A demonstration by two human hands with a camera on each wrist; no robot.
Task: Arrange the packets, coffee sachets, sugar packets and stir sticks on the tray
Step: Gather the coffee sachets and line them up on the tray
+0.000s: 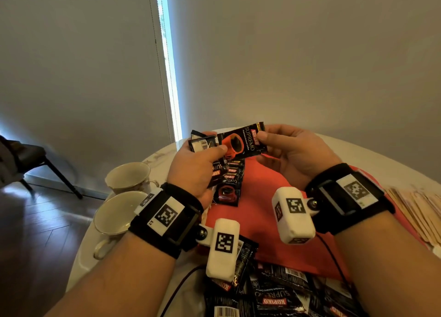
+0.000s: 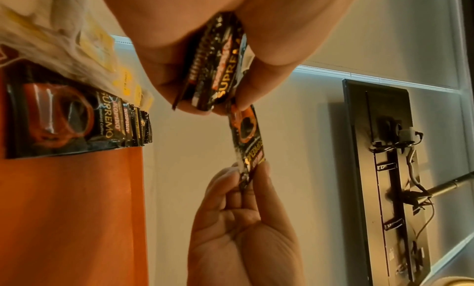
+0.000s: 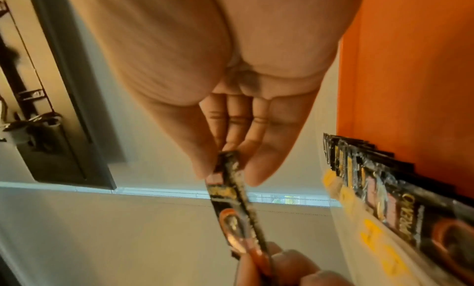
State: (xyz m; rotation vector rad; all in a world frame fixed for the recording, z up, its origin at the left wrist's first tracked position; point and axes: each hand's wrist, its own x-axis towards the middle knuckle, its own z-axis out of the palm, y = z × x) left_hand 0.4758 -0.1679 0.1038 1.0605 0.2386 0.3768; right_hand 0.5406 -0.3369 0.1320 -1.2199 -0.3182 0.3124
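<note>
1. Black coffee sachet [image 1: 241,141] is up in the air over the red tray [image 1: 267,192]. The left hand [image 1: 193,171] pinches one end and grips a few more sachets [image 1: 202,144]. The right hand [image 1: 293,154] pinches the other end.
2. Left wrist view: the right thumb and fingers [image 2: 261,176] squeeze the sachet's far end.
3. Right wrist view: the sachet [image 3: 231,199] sits between thumb and fingertips. A row of sachets [image 3: 389,199] lies on the tray.

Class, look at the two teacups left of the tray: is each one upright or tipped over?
Both tipped. The far teacup and near teacup lean on their sides on the table, their empty insides showing.
</note>
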